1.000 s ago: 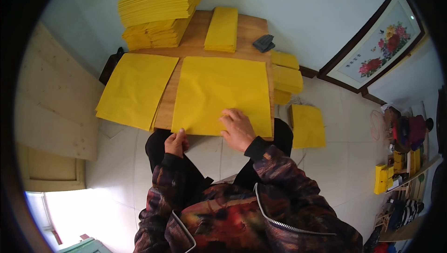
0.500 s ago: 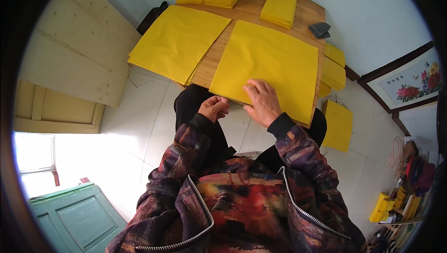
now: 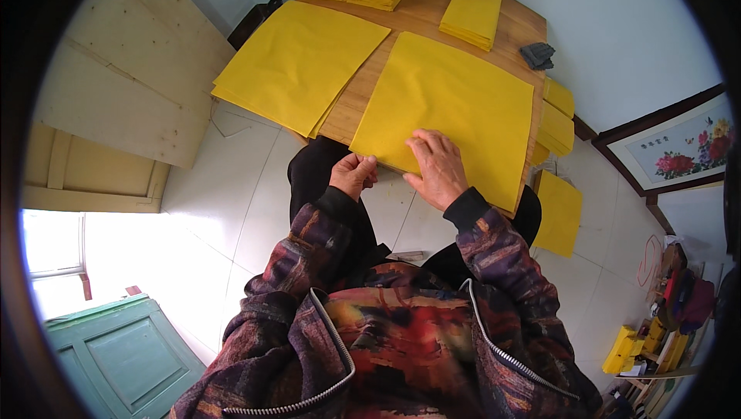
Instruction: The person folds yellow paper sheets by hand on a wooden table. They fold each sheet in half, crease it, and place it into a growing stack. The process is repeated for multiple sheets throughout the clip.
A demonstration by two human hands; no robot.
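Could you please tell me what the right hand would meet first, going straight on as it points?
The right hand would meet the large yellow sheet beneath it, which it seems to touch; beyond its left edge probably comes a strip of bare tabletop, then the left yellow sheets.

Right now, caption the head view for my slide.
Right hand on a yellow sheet, left hand at its edge, wooden table beneath.
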